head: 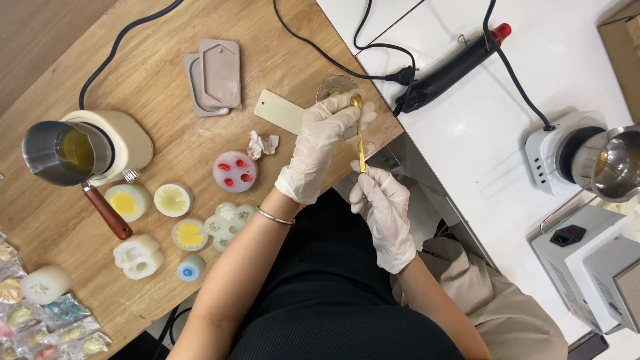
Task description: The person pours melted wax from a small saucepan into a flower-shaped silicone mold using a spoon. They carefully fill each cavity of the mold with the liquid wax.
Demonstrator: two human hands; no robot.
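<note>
Gold spoon (360,143) was pinched at its lower end by right hand (385,212) fingers; left hand (320,143) fingers closed around its bowl, apparently wiping.

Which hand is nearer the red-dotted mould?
Left. The left hand is just right of the mould; the right hand sits farther right and lower, holding the gold tool.

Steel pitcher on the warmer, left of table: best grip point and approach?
Take the steel pitcher by its reddish-brown handle, coming from the table's near edge. The handle juts that way, clear of the warmer; the cup holds yellow liquid, so keep it level.
</note>
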